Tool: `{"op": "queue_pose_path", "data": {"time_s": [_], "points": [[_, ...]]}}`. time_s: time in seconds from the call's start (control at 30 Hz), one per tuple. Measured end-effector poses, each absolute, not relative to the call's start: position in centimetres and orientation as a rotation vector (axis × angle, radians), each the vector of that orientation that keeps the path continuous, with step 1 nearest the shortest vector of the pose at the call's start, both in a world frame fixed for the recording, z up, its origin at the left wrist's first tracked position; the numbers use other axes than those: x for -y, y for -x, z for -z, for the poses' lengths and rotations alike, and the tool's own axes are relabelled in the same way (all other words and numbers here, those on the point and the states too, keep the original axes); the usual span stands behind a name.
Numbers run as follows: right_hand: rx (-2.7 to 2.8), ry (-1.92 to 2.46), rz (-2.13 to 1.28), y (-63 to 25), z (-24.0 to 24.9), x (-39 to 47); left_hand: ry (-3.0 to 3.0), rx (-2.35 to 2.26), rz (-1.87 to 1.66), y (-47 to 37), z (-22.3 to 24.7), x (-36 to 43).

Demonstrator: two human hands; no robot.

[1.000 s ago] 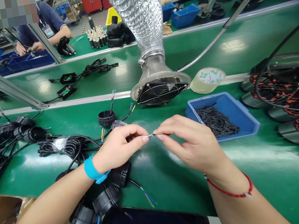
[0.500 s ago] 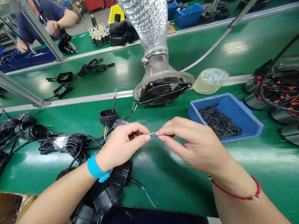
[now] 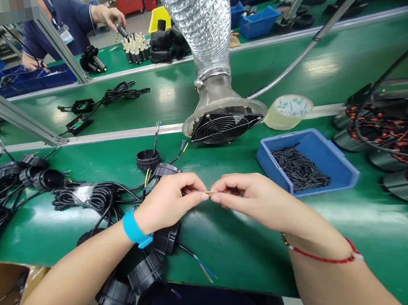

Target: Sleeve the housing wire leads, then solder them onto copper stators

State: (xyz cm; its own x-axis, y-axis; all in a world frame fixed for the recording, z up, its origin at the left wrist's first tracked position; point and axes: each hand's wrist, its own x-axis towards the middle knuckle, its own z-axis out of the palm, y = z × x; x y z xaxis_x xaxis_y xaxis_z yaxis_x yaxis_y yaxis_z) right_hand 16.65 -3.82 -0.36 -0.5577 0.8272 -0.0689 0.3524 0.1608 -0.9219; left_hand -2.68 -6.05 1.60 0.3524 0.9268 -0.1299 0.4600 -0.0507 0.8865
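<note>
My left hand point(image 3: 168, 199) pinches a thin yellow wire point(image 3: 207, 192) between thumb and fingertips. From the other side my right hand point(image 3: 253, 197) closes thumb and forefinger at the wire's tip; the fingers hide whether anything else is there. Behind and below my left wrist lie black threaded plastic caps point(image 3: 147, 272) with black cables. Stripped cable ends point(image 3: 203, 268) show blue, brown and yellow wires. A coiled black cable point(image 3: 96, 193) bound with clear film rests to the left. To the right of my right hand, a blue bin point(image 3: 343, 167) holds short black sleeves point(image 3: 299, 167).
A fan hood point(image 3: 224, 120) on a foil duct point(image 3: 200, 21) hangs ahead of my hands. Behind the bin stands a tape roll point(image 3: 287, 112). Copper-wound metal stators point(image 3: 405, 154) line the right. A cardboard box point(image 3: 1, 298) is at lower left. Two co-workers sit across the bench.
My hands have shifted slightly down, and the right fingers are more curled at the wire tip. A co-worker's hand has reached to the white-topped parts; another's gloved hand has left view.
</note>
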Motion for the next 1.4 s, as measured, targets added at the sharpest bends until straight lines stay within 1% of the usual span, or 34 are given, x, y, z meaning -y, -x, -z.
{"op": "queue_pose_path", "data": {"time_s": [0.07, 0.17, 0.23, 0.37, 0.53, 0.83, 1.03, 1.1, 1.17, 1.3, 1.4], "points": [[1.920, 1.131, -1.491, -16.4, 0.5, 3.9, -1.634, -1.250, -0.629, 2.6, -1.3, 5.9], [1.675, 1.120, -1.585, -16.0, 0.8, 3.9, -1.431, -1.218, -0.722, 2.7, -0.9, 5.6], [1.531, 1.080, -1.573, -15.8, 1.2, 3.8, -1.321, -1.190, -0.756, 2.8, -0.7, 5.4], [1.389, 1.073, -1.370, -15.7, 2.0, 3.3, -1.302, -1.219, -0.744, 3.0, -0.7, 5.2], [1.242, 1.051, -1.518, -15.2, 2.3, 3.1, -1.282, -1.234, -0.730, 2.8, -0.7, 5.2], [1.433, 0.993, -1.427, -15.5, 2.2, 3.5, -1.310, -1.224, -0.725, 2.9, -0.7, 5.2], [1.738, 1.065, -1.142, -15.8, 2.5, 3.6, -1.385, -1.237, -0.733, 2.9, -0.3, 5.2], [1.793, 1.082, -1.109, -15.7, 2.5, 3.6, -1.464, -1.263, -0.720, 3.0, -0.4, 5.2], [1.806, 1.114, -1.120, -15.8, 2.5, 3.5, -1.620, -1.286, -0.640, 3.4, -0.6, 5.2], [1.779, 1.204, -1.213, -16.0, 2.5, 3.4, -1.953, -1.321, -0.359, 4.1, -1.0, 5.0], [1.766, 1.200, -1.316, -16.4, 2.2, 3.3, -1.963, -1.392, -0.342, 4.3, -1.1, 4.9]]}}
